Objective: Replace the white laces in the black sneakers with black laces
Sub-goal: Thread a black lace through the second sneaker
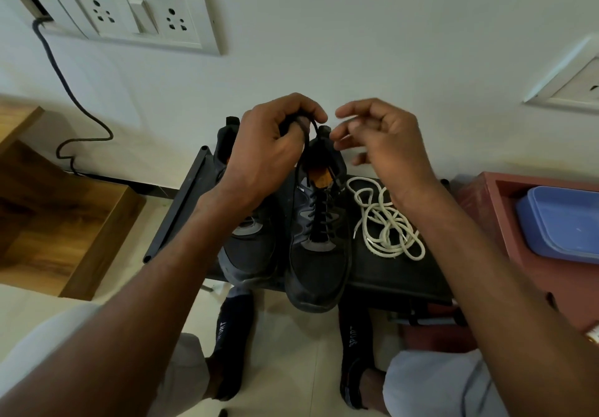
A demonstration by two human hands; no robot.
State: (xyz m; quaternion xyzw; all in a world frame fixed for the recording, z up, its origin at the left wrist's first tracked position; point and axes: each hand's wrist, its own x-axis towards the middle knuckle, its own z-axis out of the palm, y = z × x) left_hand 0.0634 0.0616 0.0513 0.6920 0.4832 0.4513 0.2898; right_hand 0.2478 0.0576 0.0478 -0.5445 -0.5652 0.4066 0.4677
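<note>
Sneakers (319, 248) lie lengthwise on the surface (389, 274), toes toward the person; left hand (269, 150) pinches a black lace (306, 144), right hand (379, 137) loosely curled, empty.

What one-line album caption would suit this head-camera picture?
Left hand holds up a black lace over the right-side sneaker; right hand empty, white laces discarded beside it.

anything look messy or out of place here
Only the white laces, lying in a loose tangle on the black stand right of the sneakers; they look like the removed pair. The right sneaker's toe overhangs the stand's front edge. No damage shows.
</note>
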